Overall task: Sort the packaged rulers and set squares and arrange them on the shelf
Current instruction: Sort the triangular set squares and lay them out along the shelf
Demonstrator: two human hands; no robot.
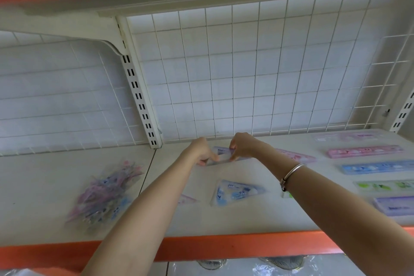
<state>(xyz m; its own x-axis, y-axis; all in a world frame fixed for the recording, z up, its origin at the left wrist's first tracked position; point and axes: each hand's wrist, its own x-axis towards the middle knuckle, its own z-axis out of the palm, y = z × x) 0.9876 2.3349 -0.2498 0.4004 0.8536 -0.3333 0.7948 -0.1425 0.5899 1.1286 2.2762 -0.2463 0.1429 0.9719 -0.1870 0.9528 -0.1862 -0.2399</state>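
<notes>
Both hands meet at the back middle of the white shelf (224,219) on a purple packaged set square (220,154). My left hand (201,152) pinches its left end and my right hand (243,145) pinches its right end. A blue packaged set square (237,192) lies flat nearer the front. Part of a pink set square (188,199) shows beside my left forearm, and another pink one (295,155) lies behind my right forearm. An unsorted heap of packaged pieces (105,195) sits on the left shelf section.
A column of packaged rulers lies at the right: pale pink (358,137), pink (364,151), blue (377,167), green (385,186), purple (394,206). A white wire grid (235,74) backs the shelf. The shelf front edge (224,246) is orange, with an upper shelf overhead.
</notes>
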